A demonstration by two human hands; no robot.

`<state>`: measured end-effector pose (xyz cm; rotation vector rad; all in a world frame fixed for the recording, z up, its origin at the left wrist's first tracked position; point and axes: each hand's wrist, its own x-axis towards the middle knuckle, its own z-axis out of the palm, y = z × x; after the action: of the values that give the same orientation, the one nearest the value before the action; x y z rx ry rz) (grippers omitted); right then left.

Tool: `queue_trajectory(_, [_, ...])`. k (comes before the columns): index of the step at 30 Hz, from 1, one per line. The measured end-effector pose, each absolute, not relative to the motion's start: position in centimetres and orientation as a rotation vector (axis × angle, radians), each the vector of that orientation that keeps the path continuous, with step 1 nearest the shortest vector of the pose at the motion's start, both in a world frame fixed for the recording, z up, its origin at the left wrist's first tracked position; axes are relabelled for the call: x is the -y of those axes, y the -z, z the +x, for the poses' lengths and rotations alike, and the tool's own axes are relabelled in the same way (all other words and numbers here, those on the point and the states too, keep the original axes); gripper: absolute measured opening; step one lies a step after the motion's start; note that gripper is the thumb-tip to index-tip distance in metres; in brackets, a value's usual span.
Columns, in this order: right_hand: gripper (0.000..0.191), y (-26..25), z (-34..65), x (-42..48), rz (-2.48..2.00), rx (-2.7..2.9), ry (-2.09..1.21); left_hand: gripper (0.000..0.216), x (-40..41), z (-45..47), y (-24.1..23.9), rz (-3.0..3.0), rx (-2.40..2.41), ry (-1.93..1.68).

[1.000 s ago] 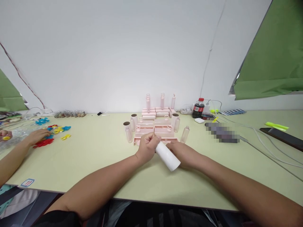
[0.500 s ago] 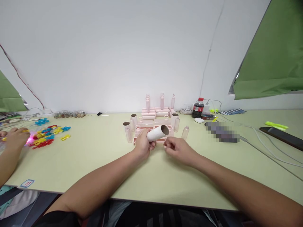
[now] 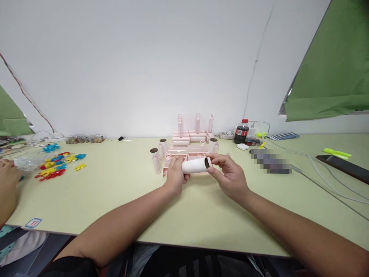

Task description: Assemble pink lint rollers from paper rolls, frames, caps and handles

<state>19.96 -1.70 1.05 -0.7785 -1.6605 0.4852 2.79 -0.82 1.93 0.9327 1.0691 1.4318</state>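
Note:
My left hand [image 3: 175, 174] is closed around a white paper roll [image 3: 193, 166] with a brown core, held nearly level above the table. At its open right end, my right hand [image 3: 230, 175] pinches a small pale pink piece [image 3: 209, 162] between thumb and fingers. The piece is at the rim; how far it fits in I cannot tell. Behind my hands lie pink open trays [image 3: 198, 155], partly covered. To their left stand two more rolls [image 3: 154, 157] beside clear pinkish bottles [image 3: 156, 164]; another roll [image 3: 213, 145] stands on the right.
Pink boxes [image 3: 180, 138] with upright clear tubes [image 3: 197, 124] stand against the wall. A cola bottle [image 3: 241, 132], a white case [image 3: 242, 146], cables and a phone [image 3: 344, 167] lie to the right. At left, another person's hand [image 3: 8, 175] is near colourful flower-shaped pieces [image 3: 54, 169].
My right hand has moved up to the roll's open end with the pink piece. The roll has turned closer to level. At left, the other person's hand has shifted left.

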Motion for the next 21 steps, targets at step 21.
queue_trajectory(21, [0.034, -1.6, 20.0, 1.6, -0.717, 1.557, -0.577, 0.052, 1.2, 2.2, 0.0, 1.577, -0.812, -1.127])
